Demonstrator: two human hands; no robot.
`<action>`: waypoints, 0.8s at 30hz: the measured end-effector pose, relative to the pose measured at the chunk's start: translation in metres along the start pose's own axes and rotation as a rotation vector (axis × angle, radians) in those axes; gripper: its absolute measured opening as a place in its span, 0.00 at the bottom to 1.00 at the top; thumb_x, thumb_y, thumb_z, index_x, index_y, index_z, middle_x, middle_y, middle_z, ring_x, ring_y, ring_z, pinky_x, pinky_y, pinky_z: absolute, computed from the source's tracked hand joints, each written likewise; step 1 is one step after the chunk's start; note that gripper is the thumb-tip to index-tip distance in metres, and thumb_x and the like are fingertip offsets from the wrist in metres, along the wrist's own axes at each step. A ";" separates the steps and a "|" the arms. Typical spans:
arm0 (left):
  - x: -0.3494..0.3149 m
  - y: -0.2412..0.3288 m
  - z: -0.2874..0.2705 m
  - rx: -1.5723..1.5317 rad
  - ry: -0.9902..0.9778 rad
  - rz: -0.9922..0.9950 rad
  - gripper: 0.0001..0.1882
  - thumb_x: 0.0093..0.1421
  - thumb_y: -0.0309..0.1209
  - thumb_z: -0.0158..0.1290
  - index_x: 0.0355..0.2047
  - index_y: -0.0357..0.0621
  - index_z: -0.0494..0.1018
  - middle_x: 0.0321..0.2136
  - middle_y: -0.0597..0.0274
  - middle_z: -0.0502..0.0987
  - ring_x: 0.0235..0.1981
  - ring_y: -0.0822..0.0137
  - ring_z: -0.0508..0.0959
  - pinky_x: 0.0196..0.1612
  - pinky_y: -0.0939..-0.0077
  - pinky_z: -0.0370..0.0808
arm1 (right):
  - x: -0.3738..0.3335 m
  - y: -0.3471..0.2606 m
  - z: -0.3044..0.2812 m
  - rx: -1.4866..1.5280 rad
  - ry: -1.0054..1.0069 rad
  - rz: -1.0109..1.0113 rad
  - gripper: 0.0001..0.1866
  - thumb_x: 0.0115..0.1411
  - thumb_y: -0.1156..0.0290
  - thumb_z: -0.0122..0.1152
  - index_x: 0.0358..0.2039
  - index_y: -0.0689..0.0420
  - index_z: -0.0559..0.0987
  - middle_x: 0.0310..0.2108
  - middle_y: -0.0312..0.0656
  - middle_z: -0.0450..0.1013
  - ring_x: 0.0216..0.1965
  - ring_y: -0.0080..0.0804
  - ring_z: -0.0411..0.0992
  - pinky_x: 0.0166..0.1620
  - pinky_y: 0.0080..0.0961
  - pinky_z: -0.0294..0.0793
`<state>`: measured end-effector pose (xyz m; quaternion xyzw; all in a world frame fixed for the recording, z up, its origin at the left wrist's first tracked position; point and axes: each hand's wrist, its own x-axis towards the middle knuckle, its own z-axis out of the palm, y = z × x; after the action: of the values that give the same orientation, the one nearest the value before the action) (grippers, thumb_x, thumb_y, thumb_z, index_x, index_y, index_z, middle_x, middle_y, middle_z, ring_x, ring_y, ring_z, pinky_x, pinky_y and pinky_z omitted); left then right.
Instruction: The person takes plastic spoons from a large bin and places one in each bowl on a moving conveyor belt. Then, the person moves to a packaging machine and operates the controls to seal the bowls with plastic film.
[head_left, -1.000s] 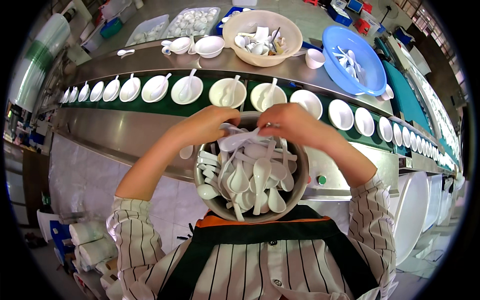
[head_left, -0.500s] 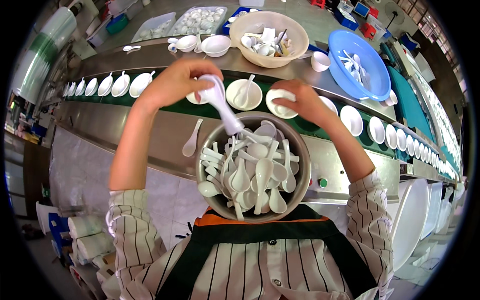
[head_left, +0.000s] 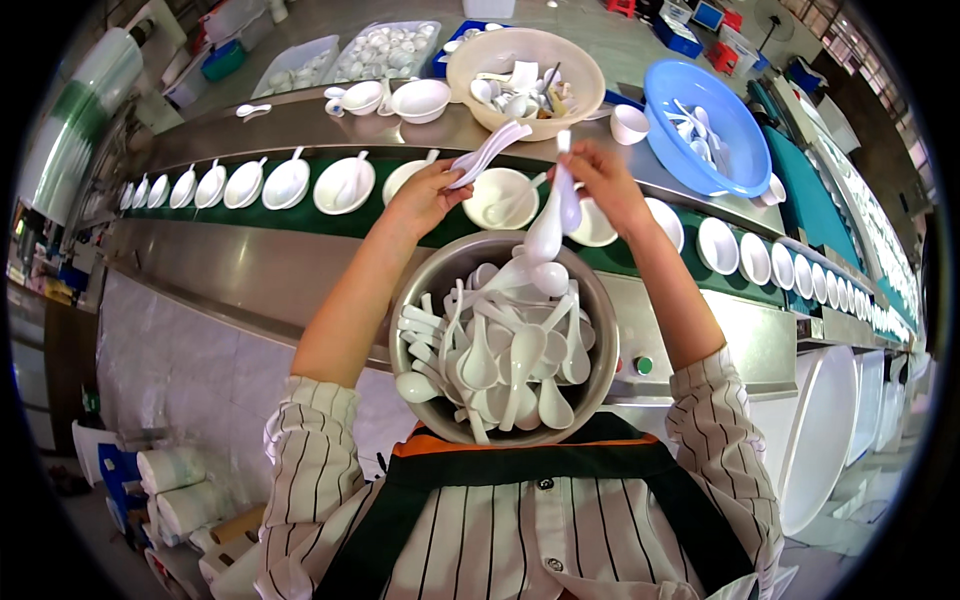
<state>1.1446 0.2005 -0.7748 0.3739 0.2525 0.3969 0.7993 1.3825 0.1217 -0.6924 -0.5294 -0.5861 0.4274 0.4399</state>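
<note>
My left hand (head_left: 425, 202) is closed round a small stack of white spoons (head_left: 487, 157), fanned up and to the right. My right hand (head_left: 603, 180) pinches the handles of white soup spoons (head_left: 546, 232), whose bowls hang down. These hang over the rim of a round steel basin (head_left: 608, 372), which is heaped with white spoons (head_left: 527, 350). Just behind the hands, a white bowl (head_left: 480, 212) with a spoon in it sits on the green conveyor belt (head_left: 262, 222). Another white bowl (head_left: 592, 232) is partly hidden below my right hand.
White bowls line the belt on both sides, several at left with spoons. On the steel ledge behind stand a beige basin (head_left: 458, 75) of spoons, a blue basin (head_left: 745, 110) of spoons and a white cup (head_left: 629, 125). A green button (head_left: 644, 365) sits at the front right.
My left hand has moved right with its spoons, which now point up instead of down. My right hand has let go of a bowl and now holds spoons.
</note>
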 end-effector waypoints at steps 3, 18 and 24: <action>0.000 -0.015 0.013 0.038 0.043 0.003 0.14 0.58 0.26 0.44 0.44 0.33 0.63 0.33 0.58 0.71 0.30 0.71 0.73 0.36 0.81 0.72 | 0.029 0.023 -0.030 -0.204 0.260 -0.074 0.11 0.54 0.67 0.54 0.31 0.63 0.71 0.25 0.43 0.74 0.25 0.26 0.73 0.28 0.22 0.70; 0.010 -0.048 -0.004 0.127 -0.062 -0.069 0.10 0.52 0.24 0.47 0.36 0.38 0.69 0.28 0.58 0.73 0.29 0.67 0.75 0.31 0.74 0.73 | 0.030 0.116 -0.025 -0.879 0.497 -0.300 0.21 0.49 0.57 0.59 0.38 0.60 0.73 0.30 0.50 0.72 0.31 0.45 0.70 0.33 0.34 0.68; 0.012 -0.041 0.060 0.394 -0.062 -0.003 0.13 0.50 0.27 0.51 0.35 0.33 0.65 0.23 0.53 0.72 0.18 0.66 0.75 0.16 0.75 0.72 | -0.001 0.044 0.015 0.340 0.095 0.176 0.18 0.57 0.61 0.52 0.43 0.61 0.69 0.38 0.42 0.70 0.41 0.27 0.67 0.40 0.23 0.69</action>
<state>1.2118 0.1701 -0.7726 0.5346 0.3010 0.3269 0.7188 1.3784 0.1234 -0.7390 -0.5161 -0.4355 0.5317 0.5111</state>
